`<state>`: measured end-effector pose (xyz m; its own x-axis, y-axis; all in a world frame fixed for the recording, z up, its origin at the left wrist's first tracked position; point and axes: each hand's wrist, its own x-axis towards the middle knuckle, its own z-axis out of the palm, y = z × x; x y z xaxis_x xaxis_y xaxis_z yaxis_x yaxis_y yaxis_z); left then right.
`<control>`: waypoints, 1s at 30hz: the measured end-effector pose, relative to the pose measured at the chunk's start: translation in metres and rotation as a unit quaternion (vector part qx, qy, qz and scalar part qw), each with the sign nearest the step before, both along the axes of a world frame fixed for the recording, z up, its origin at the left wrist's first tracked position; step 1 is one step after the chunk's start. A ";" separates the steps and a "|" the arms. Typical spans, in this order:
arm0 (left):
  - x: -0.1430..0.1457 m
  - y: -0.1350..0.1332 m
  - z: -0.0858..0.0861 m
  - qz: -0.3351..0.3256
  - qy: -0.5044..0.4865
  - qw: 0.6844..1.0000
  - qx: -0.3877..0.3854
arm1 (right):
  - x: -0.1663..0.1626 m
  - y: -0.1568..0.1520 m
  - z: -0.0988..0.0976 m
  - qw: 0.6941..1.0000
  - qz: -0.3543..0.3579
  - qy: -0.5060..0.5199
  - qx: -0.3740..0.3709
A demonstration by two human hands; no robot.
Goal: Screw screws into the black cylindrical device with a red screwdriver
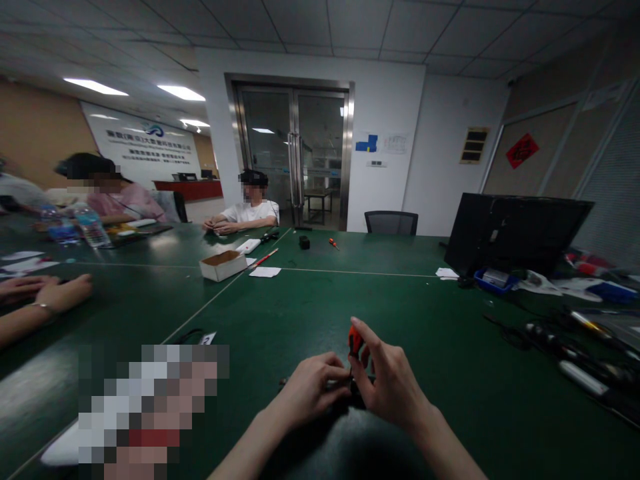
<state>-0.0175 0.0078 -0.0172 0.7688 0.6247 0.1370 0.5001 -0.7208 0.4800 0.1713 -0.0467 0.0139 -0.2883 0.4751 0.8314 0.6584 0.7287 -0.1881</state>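
Note:
Near the front edge of the green table [320, 313], my right hand [387, 373] grips a screwdriver [355, 339] with an orange and black handle. It stands roughly upright, its tip down, with my index finger over the top of the handle. My left hand [320, 383] is closed beside it, fingers bent round a small dark object [357, 393] under the screwdriver. Most of that object is hidden by my fingers, so its kind cannot be made out.
A white open box [223, 265], a paper slip [265, 272], a black block [305, 243] and another orange screwdriver [334, 244] lie farther back. A black monitor [515, 233] and cables stand right. Another person's hands [55, 293] rest at left; people sit beyond.

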 end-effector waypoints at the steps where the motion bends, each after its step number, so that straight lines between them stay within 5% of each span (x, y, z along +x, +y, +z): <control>1: 0.000 0.000 0.000 0.000 0.001 1.000 0.000 | 0.000 0.000 0.000 1.000 -0.001 0.001 0.001; 30: 0.000 0.003 -0.005 0.003 -0.012 1.000 -0.009 | 0.003 0.003 -0.003 1.000 -0.012 -0.004 0.001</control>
